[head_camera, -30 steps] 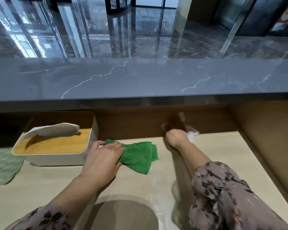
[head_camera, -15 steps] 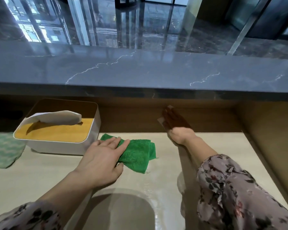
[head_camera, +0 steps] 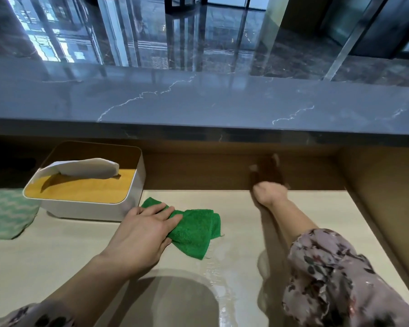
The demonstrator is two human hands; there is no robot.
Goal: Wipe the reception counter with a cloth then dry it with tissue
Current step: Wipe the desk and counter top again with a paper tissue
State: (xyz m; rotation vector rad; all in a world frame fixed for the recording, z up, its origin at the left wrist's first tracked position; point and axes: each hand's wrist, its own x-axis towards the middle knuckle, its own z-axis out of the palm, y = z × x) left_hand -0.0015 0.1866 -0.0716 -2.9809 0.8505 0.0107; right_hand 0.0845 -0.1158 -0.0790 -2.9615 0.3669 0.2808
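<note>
Tissue box (head_camera: pixel 85 197) sits back-left on the bench (head_camera: pixel 57 256). A cloth (head_camera: pixel 196 232) lies just right of it, under the left hand (head_camera: pixel 142 232). Another cloth (head_camera: pixel 7 213) is far left, and the right hand (head_camera: pixel 268 193) is at the back wall (head_camera: pixel 198 171).

My right sleeve (head_camera: pixel 335 279): loose mauve-grey fabric, dark floral print, reddish flecks, wavy cuff edge. My left sleeve (head_camera: pixel 26 315): same print, only cuff showing. My forearms bare below cuffs; my left grip (head_camera: pixel 144 234), right grip (head_camera: pixel 268 194) bare too.
</note>
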